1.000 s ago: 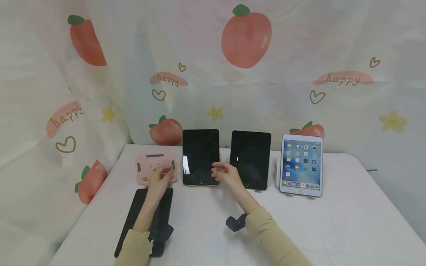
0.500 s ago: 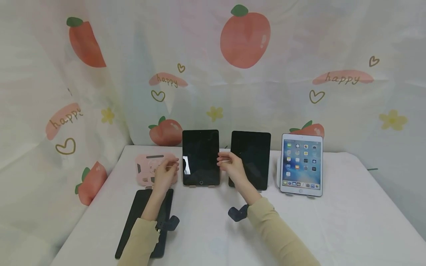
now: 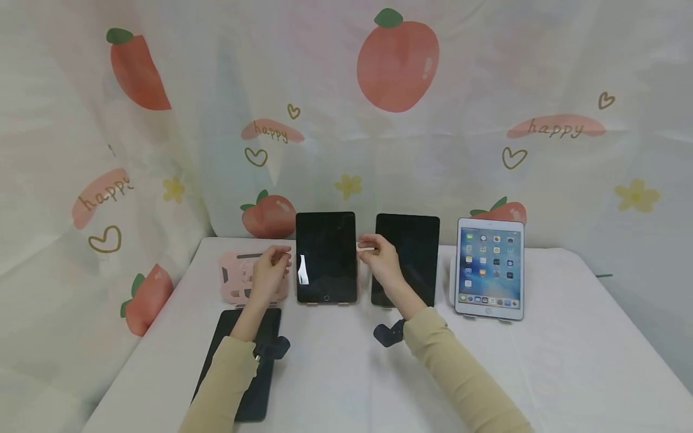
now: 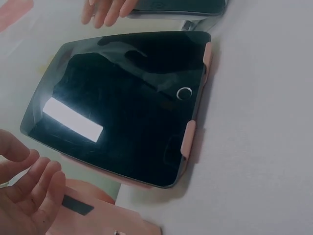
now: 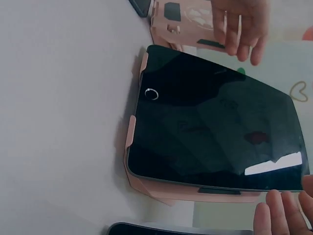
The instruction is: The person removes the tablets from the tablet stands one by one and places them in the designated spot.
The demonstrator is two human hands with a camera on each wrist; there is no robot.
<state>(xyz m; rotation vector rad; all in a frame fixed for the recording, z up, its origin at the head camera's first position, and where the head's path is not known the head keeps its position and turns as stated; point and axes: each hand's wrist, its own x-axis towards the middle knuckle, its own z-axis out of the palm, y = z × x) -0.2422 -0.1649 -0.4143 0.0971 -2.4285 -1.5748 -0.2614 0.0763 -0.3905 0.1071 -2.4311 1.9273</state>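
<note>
A black tablet (image 3: 326, 257) with a round home button leans upright on a pink stand (image 4: 188, 138), whose small lips hold its lower edge. Beside its left edge is my left hand (image 3: 269, 270), fingers loosely bent and holding nothing, in front of an unloaded pink stand (image 3: 230, 279). My right hand (image 3: 383, 260) hovers off the right edge, partly in front of a second black tablet (image 3: 408, 246). Its fingers (image 5: 277, 210) are relaxed and grip nothing; whether they touch the tablet's edge, I cannot tell.
Another black tablet (image 3: 255, 397) lies flat under my left forearm. At the right, a white tablet (image 3: 489, 264) with a lit-looking icon screen stands on a holder. A white cloth covers the table (image 3: 574, 361); a peach-print curtain (image 3: 460, 162) hangs behind.
Both hands have moved up the tablet's sides. The right hand has shifted right, off the screen's lower right corner; the left has drifted slightly right. The tablets keep their places.
</note>
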